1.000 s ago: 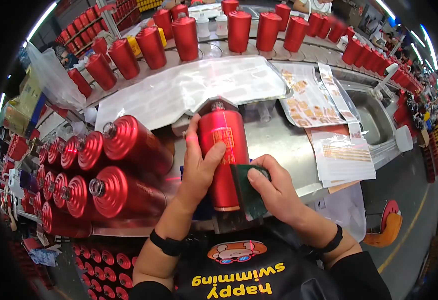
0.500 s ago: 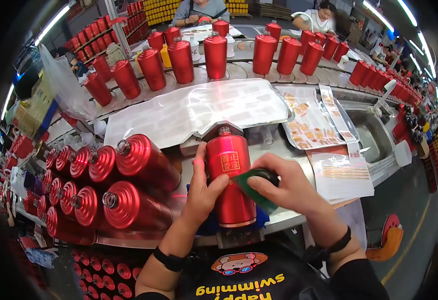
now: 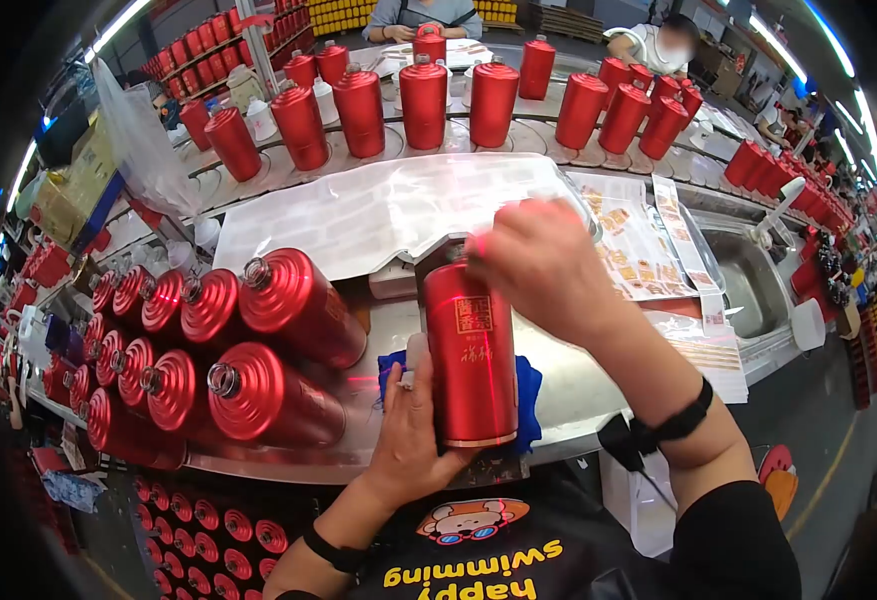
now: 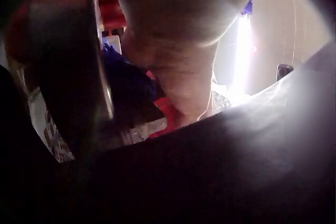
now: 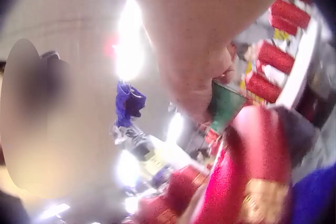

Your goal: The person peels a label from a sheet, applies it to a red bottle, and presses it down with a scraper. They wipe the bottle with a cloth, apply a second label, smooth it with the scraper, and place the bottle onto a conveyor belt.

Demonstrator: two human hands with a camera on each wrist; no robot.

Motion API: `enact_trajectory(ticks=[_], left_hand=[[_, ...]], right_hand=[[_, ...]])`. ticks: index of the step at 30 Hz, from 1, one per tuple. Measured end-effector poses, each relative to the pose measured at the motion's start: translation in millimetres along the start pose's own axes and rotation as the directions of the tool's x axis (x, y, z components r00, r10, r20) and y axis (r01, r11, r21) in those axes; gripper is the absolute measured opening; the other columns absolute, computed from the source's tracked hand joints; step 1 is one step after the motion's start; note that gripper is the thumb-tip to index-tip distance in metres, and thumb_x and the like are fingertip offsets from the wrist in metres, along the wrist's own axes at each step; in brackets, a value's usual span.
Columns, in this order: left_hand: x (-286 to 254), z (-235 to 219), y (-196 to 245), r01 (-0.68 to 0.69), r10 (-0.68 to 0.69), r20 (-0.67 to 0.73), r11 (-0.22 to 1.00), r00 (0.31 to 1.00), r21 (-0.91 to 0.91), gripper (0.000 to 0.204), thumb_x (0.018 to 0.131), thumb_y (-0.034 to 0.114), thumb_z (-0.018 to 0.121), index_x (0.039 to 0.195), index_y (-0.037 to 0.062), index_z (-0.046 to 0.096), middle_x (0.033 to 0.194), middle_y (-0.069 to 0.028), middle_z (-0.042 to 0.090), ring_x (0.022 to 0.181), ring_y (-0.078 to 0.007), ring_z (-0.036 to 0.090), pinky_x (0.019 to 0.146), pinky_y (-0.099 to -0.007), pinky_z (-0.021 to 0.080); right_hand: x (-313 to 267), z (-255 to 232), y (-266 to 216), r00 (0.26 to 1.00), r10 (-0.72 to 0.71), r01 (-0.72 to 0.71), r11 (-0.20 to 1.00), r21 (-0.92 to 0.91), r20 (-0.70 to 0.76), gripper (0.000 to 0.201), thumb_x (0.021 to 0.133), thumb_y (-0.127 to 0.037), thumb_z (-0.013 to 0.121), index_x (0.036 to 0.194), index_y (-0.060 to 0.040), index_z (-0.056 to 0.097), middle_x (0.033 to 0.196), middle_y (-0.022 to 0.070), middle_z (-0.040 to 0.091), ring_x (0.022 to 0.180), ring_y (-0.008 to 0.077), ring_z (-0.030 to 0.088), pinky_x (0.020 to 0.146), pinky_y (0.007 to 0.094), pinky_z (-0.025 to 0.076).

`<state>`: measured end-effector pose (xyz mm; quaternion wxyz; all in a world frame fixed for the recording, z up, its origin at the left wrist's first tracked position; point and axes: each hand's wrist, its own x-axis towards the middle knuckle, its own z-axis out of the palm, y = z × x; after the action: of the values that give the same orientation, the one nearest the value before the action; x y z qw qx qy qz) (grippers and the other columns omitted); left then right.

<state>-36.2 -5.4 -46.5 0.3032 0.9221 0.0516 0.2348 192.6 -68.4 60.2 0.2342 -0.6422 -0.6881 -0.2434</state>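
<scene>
The right grip [image 3: 548,265] pinches a green scraper [image 5: 227,103] near the neck of the red bottle [image 3: 473,375]. The left grip [image 3: 408,440], fingers extended, touches the bottle's lower left side. Blue cloth [image 3: 528,400] shows on both sides, over the bench [image 3: 583,375].

A shiny metal table [image 3: 580,392] holds a blue cloth [image 3: 528,402], red bottles [image 3: 303,310] left of the cloth, and papers [image 3: 718,372] right of it.
</scene>
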Motion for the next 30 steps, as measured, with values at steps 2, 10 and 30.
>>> enact_trajectory(ticks=[2,10,30], left_hand=[[3,1,-2,-0.044,0.048,-0.061,0.997,0.997,0.062,0.112,0.077,0.044,0.076,0.148,-0.0084,0.007,0.145,-0.0308,0.033,0.134,-0.0422,0.037,0.112,-0.0597,0.014],[8,-3,10,-0.108,0.139,-0.139,0.972,0.980,0.207,0.108,0.078,0.046,0.075,0.145,-0.0132,0.015,0.120,-0.0252,0.058,0.106,-0.0387,0.061,0.111,-0.0582,0.020],[71,-10,9,-0.215,0.218,-0.101,0.976,0.971,0.042,0.071,0.084,0.049,0.061,0.136,0.0044,0.043,0.125,-0.0165,0.053,0.133,-0.0373,0.031,0.112,-0.0619,0.010]], right_hand=[[-30,-14,-25,0.986,-0.143,0.140,0.989,0.049,0.082,0.021,0.070,-0.018,0.075,0.085,-0.0124,0.062,0.078,0.0050,0.053,0.076,0.0232,0.056,0.070,0.0381,0.042],[-33,-7,4,0.965,0.255,-0.257,0.892,0.371,0.054,0.016,0.078,-0.014,0.071,0.087,-0.0040,0.062,0.079,0.0128,0.061,0.073,0.0330,0.061,0.065,0.0408,0.049],[-109,3,54,0.801,0.586,-0.496,0.537,0.683,0.120,0.017,0.096,-0.014,0.059,0.108,-0.0021,0.059,0.096,-0.0017,0.058,0.085,0.0064,0.052,0.074,0.0203,0.043]])
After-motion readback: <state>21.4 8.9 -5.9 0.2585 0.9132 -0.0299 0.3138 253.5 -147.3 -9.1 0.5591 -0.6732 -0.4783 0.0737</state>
